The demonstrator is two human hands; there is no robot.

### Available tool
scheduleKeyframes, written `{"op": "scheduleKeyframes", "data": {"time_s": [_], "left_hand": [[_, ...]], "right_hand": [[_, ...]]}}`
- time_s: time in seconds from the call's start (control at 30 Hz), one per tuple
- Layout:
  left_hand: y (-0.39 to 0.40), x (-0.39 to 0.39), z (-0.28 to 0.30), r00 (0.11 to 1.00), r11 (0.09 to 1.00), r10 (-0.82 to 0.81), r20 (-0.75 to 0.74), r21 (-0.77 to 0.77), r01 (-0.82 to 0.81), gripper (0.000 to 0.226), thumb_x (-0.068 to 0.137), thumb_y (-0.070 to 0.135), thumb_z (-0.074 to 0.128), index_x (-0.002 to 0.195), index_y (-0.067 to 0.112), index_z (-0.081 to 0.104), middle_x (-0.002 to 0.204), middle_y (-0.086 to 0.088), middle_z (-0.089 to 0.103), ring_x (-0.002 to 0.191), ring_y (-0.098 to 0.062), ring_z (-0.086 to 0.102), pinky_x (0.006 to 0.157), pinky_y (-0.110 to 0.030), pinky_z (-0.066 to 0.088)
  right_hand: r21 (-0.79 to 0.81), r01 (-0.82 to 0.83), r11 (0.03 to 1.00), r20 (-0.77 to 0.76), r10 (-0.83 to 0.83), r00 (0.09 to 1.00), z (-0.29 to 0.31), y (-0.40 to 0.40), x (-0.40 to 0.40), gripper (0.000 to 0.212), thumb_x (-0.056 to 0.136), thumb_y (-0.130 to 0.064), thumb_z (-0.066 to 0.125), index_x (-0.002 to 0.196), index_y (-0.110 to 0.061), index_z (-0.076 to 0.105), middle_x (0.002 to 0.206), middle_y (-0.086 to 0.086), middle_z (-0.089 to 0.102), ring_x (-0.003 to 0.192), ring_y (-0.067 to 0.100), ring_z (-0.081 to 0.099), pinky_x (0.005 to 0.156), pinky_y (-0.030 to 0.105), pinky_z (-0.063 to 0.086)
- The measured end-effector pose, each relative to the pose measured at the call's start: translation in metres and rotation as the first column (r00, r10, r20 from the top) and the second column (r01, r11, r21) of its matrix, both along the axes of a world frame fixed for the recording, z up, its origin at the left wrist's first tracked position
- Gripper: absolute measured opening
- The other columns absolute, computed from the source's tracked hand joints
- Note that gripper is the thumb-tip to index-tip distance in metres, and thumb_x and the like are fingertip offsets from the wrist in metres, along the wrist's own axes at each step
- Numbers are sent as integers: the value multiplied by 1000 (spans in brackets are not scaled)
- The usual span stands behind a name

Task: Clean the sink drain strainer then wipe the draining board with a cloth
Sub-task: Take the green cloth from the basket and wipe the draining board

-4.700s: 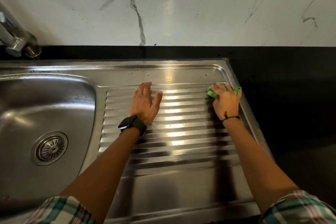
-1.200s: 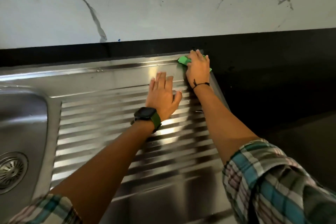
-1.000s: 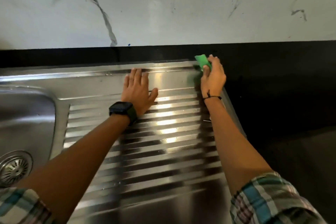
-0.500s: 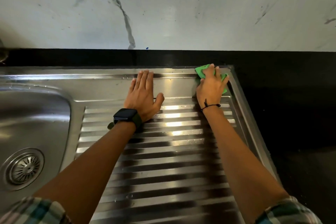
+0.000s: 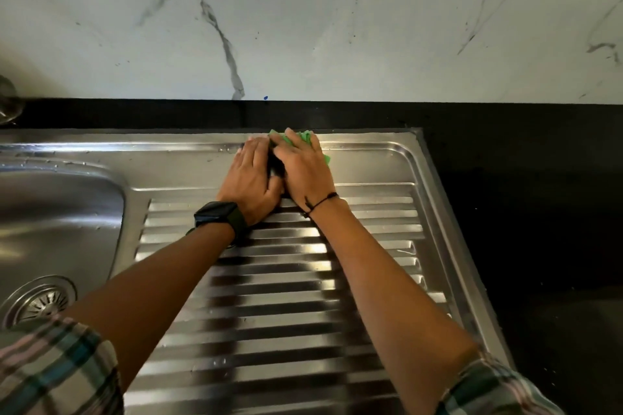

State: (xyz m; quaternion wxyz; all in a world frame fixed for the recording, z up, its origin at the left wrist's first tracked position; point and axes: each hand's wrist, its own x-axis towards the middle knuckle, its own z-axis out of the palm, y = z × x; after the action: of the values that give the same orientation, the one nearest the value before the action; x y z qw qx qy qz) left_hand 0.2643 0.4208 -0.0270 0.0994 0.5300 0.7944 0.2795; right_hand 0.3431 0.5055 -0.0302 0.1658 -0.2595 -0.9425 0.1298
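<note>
The strainer (image 5: 39,300) sits in the bottom of the sink (image 5: 60,212), far to the left of the draining board (image 5: 279,296), and nothing touches it. Its metal looks hard and probably slippery when wet, so I think fingers would take it best by the rim.

Moving right onto the draining board, the left hand (image 5: 251,180) lies flat on the smooth strip at the far edge, above the ribs. Its fingers are straight and together and they hold nothing; it only presses on the steel, perhaps as a support. A dark watch (image 5: 218,216) is on this wrist, and the forearm reaches forward across the ribs from a checked sleeve (image 5: 50,371).

Just beside it, touching at the thumbs, is the right hand (image 5: 305,172). It presses the green cloth (image 5: 305,139) against the same far strip of the draining board, close to the black table (image 5: 526,178) behind. The cloth is mostly hidden (only its green edges show past the fingers), so I cannot tell surely whether the fingers curl around it or lie flat on it. The cloth seems soft, thin and light; it should fold easily, and pressing with the flat palm will probably move it better than pinching. A thin dark cord (image 5: 322,205) is around this wrist. Some water drops are on the draining board, so the wiping is, I judge, not finished.
</note>
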Motion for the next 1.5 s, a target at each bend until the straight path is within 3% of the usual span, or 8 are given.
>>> {"op": "scheduleKeyframes", "data": {"time_s": [0.37,0.53,0.7,0.83,1.07,1.23,1.37,1.5], "left_hand": [[-2,-3,-3,1000,998,8,-12,-68,-9,68,88,25,44,145,9,11,154,-14,14,143,-26,10,115,-32,5],[-1,-3,-5,1000,995,-26,-2,-92,26,70,87,28,42,145,7,8,155,-14,9,144,-26,5,116,-33,2],[-6,-3,3,992,999,-9,129,33,5,64,86,16,41,144,6,13,153,-14,17,143,-24,12,116,-31,2],[-41,-40,1,952,957,265,153,81,-279,62,82,9,44,140,6,23,150,-15,24,139,-30,20,117,-41,15],[-92,-72,-14,979,982,173,-108,-53,-179,63,90,26,35,144,4,9,155,-16,4,144,-29,-2,115,-40,-3],[-100,-94,-16,976,979,182,-122,-74,-192,63,93,31,30,144,3,7,155,-17,4,144,-29,-2,115,-40,-4],[-110,-99,-18,977,977,199,74,61,-204,59,92,21,33,143,4,11,154,-15,11,144,-26,2,115,-34,-5],[-112,-100,-8,894,939,176,413,201,-278,60,87,24,28,143,5,18,153,-12,17,144,-22,6,118,-32,0]], "right_hand": [[206,505,838,168,-539,826,6,52,126,40,89,-14,53,129,-14,48,144,7,44,136,36,27,106,55,29],[203,692,693,102,-718,688,0,39,96,31,86,-4,47,115,5,52,106,28,63,107,42,46,87,49,41],[-27,694,719,55,-692,719,11,-11,11,17,90,-9,43,92,-3,58,85,18,66,87,30,57,100,39,30],[-349,561,751,-186,-642,744,10,-75,-69,11,88,-16,49,80,-23,49,93,11,51,85,29,51,74,35,43],[38,225,974,33,-226,974,10,-60,-12,34,83,-3,56,115,-10,63,90,25,59,85,41,54,78,41,47],[143,686,714,153,-700,697,9,-9,84,40,91,-24,49,126,-4,47,121,29,55,109,46,49,95,45,35],[58,827,560,136,-825,549,14,-27,43,35,92,-22,48,121,-3,51,114,30,58,112,44,44,99,47,30],[-14,634,773,113,-629,769,7,-91,-71,30,89,-14,48,118,-10,56,107,24,63,98,32,50,83,11,31]]}}
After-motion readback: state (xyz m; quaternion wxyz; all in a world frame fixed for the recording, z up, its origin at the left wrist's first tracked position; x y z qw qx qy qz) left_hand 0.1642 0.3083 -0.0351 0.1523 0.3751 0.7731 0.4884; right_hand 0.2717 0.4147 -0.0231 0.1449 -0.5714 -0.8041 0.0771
